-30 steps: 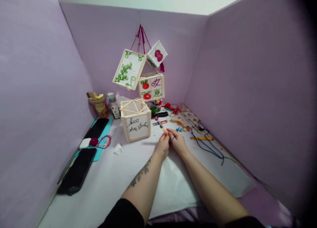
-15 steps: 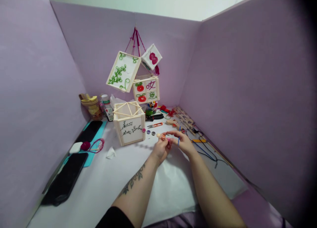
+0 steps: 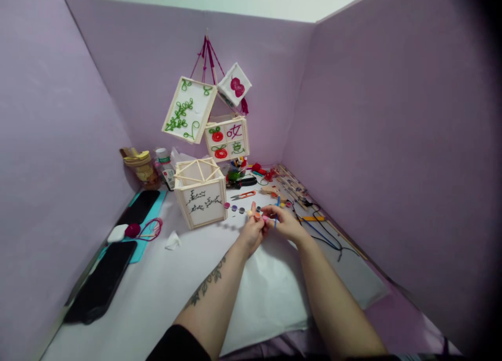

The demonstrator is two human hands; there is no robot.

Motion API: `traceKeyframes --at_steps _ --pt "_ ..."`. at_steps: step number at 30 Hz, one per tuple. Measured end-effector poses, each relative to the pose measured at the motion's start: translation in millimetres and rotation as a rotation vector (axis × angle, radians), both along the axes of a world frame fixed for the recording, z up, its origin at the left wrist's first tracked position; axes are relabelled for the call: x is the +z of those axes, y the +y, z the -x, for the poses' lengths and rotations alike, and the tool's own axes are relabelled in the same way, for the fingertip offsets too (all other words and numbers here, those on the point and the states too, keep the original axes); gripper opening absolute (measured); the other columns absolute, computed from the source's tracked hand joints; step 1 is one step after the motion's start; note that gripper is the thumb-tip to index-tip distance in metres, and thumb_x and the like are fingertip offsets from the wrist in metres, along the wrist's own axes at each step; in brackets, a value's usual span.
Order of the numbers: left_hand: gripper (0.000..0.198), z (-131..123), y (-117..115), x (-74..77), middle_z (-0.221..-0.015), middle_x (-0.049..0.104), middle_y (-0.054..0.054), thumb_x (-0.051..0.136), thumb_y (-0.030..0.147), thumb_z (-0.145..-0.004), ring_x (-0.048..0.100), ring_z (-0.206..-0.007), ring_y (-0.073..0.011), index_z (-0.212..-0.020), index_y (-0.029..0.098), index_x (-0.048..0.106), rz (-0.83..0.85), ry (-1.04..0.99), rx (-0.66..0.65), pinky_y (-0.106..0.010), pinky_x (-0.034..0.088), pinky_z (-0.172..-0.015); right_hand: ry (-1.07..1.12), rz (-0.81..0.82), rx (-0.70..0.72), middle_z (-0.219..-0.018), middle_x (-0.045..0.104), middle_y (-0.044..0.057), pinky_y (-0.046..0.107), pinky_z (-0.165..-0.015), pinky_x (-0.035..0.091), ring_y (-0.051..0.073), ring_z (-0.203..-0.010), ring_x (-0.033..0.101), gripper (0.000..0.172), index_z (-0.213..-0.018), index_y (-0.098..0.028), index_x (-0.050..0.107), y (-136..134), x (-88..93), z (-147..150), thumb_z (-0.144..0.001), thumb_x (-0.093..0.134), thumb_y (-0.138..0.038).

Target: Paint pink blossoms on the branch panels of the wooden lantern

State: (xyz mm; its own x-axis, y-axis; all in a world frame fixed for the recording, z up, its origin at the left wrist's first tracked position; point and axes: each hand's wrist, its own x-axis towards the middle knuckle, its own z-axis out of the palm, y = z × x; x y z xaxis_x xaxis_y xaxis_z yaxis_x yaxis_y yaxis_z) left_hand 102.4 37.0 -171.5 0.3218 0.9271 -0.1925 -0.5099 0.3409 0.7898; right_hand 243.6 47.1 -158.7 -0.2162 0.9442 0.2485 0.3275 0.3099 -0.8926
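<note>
left hand (image 3: 251, 229) and right hand (image 3: 283, 221) met, pinching a strip of small paint pots (image 3: 243, 210); right also gripped a blue brush (image 3: 276, 211), near wooden lantern (image 3: 201, 193).

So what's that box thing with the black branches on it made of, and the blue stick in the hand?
The box looks like pale, unpainted wooden sticks framing matte white panels, probably paper; you can see the bare sticks crossing on top. The blue stick in the right hand is thin and smooth, maybe plastic or painted wood; too small to tell.
</note>
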Motion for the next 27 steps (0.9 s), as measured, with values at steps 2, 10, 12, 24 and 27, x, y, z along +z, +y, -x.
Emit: traceKeyframes --at_steps 2,10,12,24,27 --pt "0.058 2 1 -1.2 -0.076 0.052 0.004 0.062 0.026 -0.089 0.047 -0.055 -0.0062 -0.143 0.029 0.043 -0.008 0.11 -0.012 -0.018 0.04 -0.057 -0.017 0.0 0.002 -0.1 0.072 0.008 0.038 -0.086 0.053 0.021 -0.091 0.067 0.035 -0.111 -0.017 0.067 2 -4.4 0 -0.081 0.065 -0.035" --pt "0.025 40 2 3.4 -0.057 0.057 -0.002 0.06 0.036 -0.086 0.049 -0.049 -0.0135 -0.071 0.016 0.063 -0.192 0.764 -0.042 -0.025 0.038 -0.05 -0.125 -0.03 0.052 -0.102 0.072 0.008 0.04 -0.09 0.05 0.022 -0.095 0.065 0.027 -0.102 -0.021 0.069 13 -15.0 -4 -0.076 0.07 -0.029" --pt "0.019 46 5 8.6 -0.071 0.065 -0.006 0.057 0.032 -0.088 0.059 -0.069 -0.0191 -0.078 0.018 0.066 -0.324 0.922 0.056 -0.03 0.047 -0.066 -0.063 -0.026 0.028 -0.105 0.071 0.007 0.04 -0.092 0.048 0.023 -0.1 0.064 0.031 -0.099 -0.023 0.068 13 -10.0 -6 -0.072 0.076 -0.037" --pt "0.021 49 16 -0.5 -0.107 0.072 -0.011 0.063 0.027 -0.087 0.055 -0.109 -0.0297 -0.102 0.02 0.076 -0.811 1.428 0.045 -0.042 0.037 -0.102 0.501 0.0 0.252 -0.051 0.048 -0.002 0.035 -0.057 0.046 0.017 -0.051 0.05 0.08 -0.063 -0.026 0.037 -17 22.6 4 -0.041 0.051 -0.102" --pt "0.021 52 16 0.2 -0.104 0.073 -0.01 0.061 0.03 -0.089 0.057 -0.105 -0.0286 -0.1 0.021 0.077 -0.806 1.5 0.043 -0.039 0.039 -0.097 0.321 -0.018 0.139 -0.049 0.049 0.0 0.034 -0.055 0.044 0.017 -0.05 0.05 0.074 -0.059 -0.026 0.039 -13 21.3 0 -0.06 0.037 -0.1"
